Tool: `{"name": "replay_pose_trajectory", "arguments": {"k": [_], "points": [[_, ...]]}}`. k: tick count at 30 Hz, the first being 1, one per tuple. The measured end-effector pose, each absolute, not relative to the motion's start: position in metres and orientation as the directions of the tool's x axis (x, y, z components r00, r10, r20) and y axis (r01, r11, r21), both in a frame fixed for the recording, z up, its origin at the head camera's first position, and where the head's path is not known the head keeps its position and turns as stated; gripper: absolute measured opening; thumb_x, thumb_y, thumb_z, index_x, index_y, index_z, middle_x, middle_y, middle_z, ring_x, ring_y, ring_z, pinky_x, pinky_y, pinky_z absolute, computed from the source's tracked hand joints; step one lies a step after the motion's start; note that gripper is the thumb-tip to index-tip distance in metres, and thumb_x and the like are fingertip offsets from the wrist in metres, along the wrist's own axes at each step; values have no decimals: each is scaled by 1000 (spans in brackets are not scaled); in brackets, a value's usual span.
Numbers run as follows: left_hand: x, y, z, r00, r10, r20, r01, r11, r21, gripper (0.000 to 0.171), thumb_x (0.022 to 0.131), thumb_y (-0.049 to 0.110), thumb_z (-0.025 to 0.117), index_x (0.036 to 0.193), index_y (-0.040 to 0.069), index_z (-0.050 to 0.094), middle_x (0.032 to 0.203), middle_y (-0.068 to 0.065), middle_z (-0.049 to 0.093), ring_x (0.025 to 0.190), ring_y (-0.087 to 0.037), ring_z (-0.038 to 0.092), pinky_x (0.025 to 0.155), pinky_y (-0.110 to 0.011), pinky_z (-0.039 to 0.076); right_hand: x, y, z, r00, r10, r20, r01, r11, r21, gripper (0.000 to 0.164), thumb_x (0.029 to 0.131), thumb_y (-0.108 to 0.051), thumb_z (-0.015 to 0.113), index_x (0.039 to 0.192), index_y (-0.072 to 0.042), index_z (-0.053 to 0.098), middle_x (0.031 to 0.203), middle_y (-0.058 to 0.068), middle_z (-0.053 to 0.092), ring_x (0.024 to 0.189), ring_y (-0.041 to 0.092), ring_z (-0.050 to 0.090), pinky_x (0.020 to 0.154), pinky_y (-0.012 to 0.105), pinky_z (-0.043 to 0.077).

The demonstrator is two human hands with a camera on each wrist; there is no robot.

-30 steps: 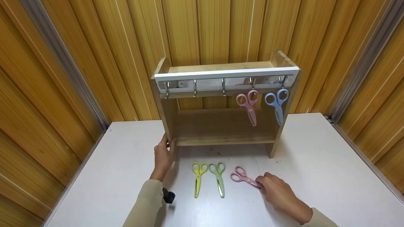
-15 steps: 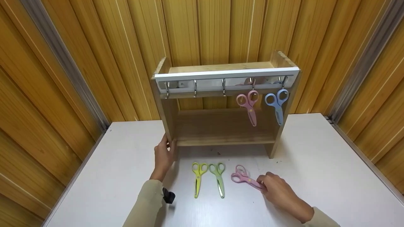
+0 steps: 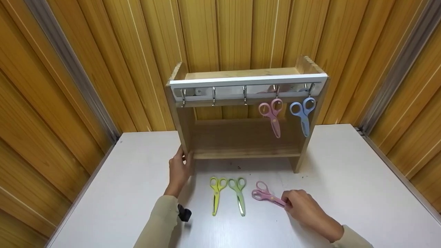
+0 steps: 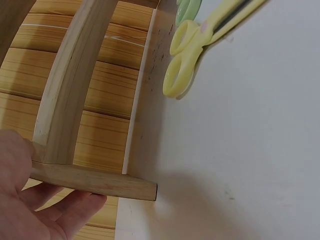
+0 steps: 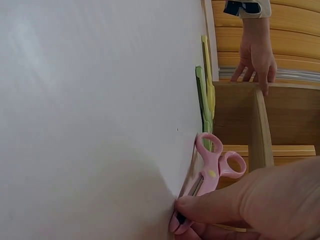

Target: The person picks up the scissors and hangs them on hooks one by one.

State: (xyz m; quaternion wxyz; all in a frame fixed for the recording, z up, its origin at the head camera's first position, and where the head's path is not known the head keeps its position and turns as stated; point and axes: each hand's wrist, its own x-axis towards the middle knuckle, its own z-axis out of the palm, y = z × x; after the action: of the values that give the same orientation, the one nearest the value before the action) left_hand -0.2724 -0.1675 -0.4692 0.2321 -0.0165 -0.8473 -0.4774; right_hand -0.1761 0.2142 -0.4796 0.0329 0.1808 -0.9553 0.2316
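Note:
My left hand (image 3: pixel 178 171) grips the lower left side panel of a wooden shelf (image 3: pixel 246 155), thumb on one face and fingers on the other in the left wrist view. By the blade end, my right hand (image 3: pixel 305 208) pinches pink scissors (image 3: pixel 264 195), whose handle loops point left, away from the hand. The right wrist view shows the thumb over the blades of these pink scissors (image 5: pixel 212 173). Yellow scissors (image 3: pixel 216 195) and green scissors (image 3: pixel 237 195) lie side by side on the white table, loops toward the shelf.
Across the shelf's top front runs a rail (image 3: pixel 227 82) with several metal hooks. Another pink pair of scissors (image 3: pixel 274 119) and a blue pair of scissors (image 3: pixel 303 115) hang from its two right hooks. Wood-look panels (image 3: pixel 234 31) enclose the table (image 3: pixel 144 155).
The pink scissors in my right hand tilt slightly and settle back, with only a small shift. My left hand keeps its grip on the shelf, and the other scissors stay put.

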Motion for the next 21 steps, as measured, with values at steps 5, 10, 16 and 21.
{"name": "replay_pose_trajectory", "arguments": {"k": [5, 10, 16, 21], "points": [[-272, -168, -468, -886, -187, 424, 263, 551, 792, 48, 100, 16, 56, 146, 7, 44, 132, -15, 60, 107, -28, 66, 87, -41, 56, -178, 216, -470, -914, -359, 191, -406, 831, -381, 19, 76, 7, 74, 74, -11, 70, 68, -5, 60, 64, 10, 50, 54, 28, 44], [-271, -168, -468, -882, -197, 429, 258, 558, 788, 46, 99, 15, 57, 143, 6, 46, 131, -16, 61, 106, -30, 66, 88, -43, 56, -184, 220, -450, -883, -386, 268, -461, 821, -336, 21, 74, 7, 77, 74, -13, 70, 69, -7, 60, 66, 12, 51, 56, 30, 45], [-271, -168, -467, -892, -199, 406, 240, 553, 798, 48, 100, 17, 56, 146, 8, 44, 134, -15, 59, 107, -29, 66, 90, -41, 55, -190, 217, -414, -875, -351, 332, -462, 812, -357, 19, 74, 5, 80, 81, -12, 73, 73, -6, 62, 70, 13, 50, 61, 32, 46], [-272, -167, -468, -897, -200, 395, 232, 546, 805, 49, 100, 18, 56, 147, 9, 43, 135, -13, 59, 108, -28, 66, 90, -40, 55, -192, 212, -389, -837, -336, 432, -502, 785, -363, 17, 77, 2, 80, 86, -11, 73, 80, -3, 64, 73, 14, 53, 63, 33, 50]]}}
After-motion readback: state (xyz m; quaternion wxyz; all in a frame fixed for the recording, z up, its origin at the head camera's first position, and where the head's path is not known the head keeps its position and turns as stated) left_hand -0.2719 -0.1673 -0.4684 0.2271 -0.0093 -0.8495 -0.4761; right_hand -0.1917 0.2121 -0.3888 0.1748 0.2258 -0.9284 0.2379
